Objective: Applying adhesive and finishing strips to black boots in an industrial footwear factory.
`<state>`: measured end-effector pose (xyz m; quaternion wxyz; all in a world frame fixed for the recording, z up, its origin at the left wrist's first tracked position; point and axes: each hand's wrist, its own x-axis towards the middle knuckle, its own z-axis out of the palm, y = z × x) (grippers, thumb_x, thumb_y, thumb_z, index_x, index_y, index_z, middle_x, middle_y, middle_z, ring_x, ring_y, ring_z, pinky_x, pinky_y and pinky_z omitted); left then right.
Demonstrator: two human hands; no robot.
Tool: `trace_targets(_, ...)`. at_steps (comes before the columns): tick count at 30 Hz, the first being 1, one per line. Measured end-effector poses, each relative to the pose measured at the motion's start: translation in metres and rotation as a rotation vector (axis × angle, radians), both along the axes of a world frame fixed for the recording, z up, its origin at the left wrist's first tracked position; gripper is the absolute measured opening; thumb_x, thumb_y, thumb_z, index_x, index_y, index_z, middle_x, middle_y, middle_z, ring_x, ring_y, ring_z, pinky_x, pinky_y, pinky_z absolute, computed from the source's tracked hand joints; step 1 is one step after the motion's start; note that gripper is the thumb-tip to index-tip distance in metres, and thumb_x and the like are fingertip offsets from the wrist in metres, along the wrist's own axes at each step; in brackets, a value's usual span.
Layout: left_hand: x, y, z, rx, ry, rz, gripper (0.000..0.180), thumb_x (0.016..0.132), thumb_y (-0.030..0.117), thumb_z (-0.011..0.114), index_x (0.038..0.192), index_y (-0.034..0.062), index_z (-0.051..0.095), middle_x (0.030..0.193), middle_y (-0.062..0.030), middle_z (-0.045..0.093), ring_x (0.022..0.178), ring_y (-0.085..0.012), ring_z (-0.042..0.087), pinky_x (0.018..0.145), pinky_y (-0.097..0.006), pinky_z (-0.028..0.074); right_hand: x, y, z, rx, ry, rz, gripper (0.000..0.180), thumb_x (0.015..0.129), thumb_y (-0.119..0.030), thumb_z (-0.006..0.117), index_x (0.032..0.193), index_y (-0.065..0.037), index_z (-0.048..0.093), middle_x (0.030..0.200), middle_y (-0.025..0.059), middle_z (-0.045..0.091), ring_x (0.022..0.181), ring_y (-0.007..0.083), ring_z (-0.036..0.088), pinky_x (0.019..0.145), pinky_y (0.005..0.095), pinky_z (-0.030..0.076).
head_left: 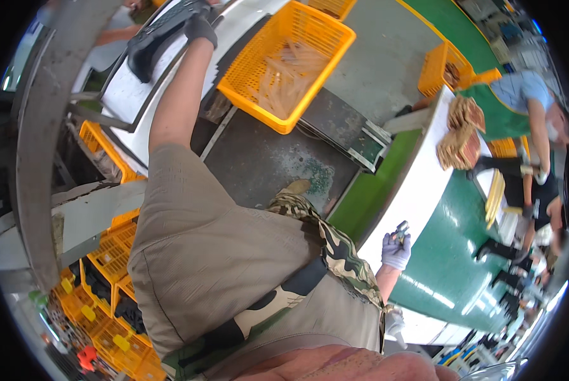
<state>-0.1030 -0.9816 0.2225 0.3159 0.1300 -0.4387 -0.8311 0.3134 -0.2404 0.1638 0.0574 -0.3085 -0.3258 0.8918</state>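
Observation:
My left hand (201, 30), in a dark grey glove, reaches far out to the upper left. Its fingers are closed on a black boot (148, 52), which lies over the white work surface (120, 95). My right hand (395, 252) wears a pale glove and is held low at my right side. A small tool with a shiny metal end (400, 231) sticks out of its closed fingers; its exact kind is too small to make out. Ahead of me stands a yellow crate (233, 95) with translucent plastic pieces (291, 76) in it.
A grey metal post (40, 140) rises at my left, near stacked yellow crates (116, 254). To the right runs a white-topped bench (417, 171) bearing brown bundles (459, 143). Beyond it, a person in a green apron (497, 105) and several others work.

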Motion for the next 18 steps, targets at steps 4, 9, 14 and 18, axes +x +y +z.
trace_targets(4, 0.044, 0.109, -0.025, 0.068, -0.073, -0.198, 0.011, 0.092, 0.012, 0.060, 0.100, 0.0043, 0.058, 0.098, -0.0103, 0.061, 0.092, -0.0340, 0.065, 0.085, -0.050, 0.057, -0.007, 0.019, -0.033, -0.115, 0.084, -0.003, 0.025, 0.092, -0.030, 0.060, 0.112, -0.014, 0.063, 0.099, 0.0078, 0.069, 0.084, 0.0246, 0.063, 0.083, 0.0480, 0.051)
trace_targets(9, 0.074, 0.275, -0.185, 0.171, -0.416, -0.733, 0.006, 0.092, 0.014, 0.059, 0.088, 0.0100, 0.061, 0.088, -0.0065, 0.064, 0.081, -0.0247, 0.067, 0.073, -0.043, 0.058, 0.037, 0.034, -0.056, -0.192, 0.047, -0.265, 0.022, 0.089, -0.027, 0.065, 0.106, -0.014, 0.063, 0.100, 0.0077, 0.068, 0.086, 0.0257, 0.063, 0.083, 0.0493, 0.051)
trace_targets(14, 0.106, 0.460, -0.237, -0.101, -0.697, -1.172, 0.011, 0.089, 0.010, 0.062, 0.100, 0.0100, 0.059, 0.092, -0.0079, 0.065, 0.079, -0.0253, 0.069, 0.062, -0.039, 0.060, 0.070, 0.034, -0.116, -0.157, 0.077, -0.532, 0.022, 0.085, -0.020, 0.066, 0.105, -0.012, 0.064, 0.092, 0.0081, 0.068, 0.082, 0.0259, 0.064, 0.081, 0.0490, 0.052)
trace_targets(18, 0.108, 0.551, -0.226, -0.410, -0.647, -1.548, 0.031, 0.088, 0.011, 0.065, 0.117, 0.0023, 0.058, 0.099, -0.0093, 0.066, 0.082, -0.0228, 0.068, 0.067, -0.035, 0.058, 0.085, 0.015, -0.146, -0.169, 0.013, -0.747, 0.020, 0.087, -0.020, 0.062, 0.106, -0.012, 0.063, 0.091, 0.0081, 0.067, 0.077, 0.0262, 0.063, 0.077, 0.0483, 0.053)
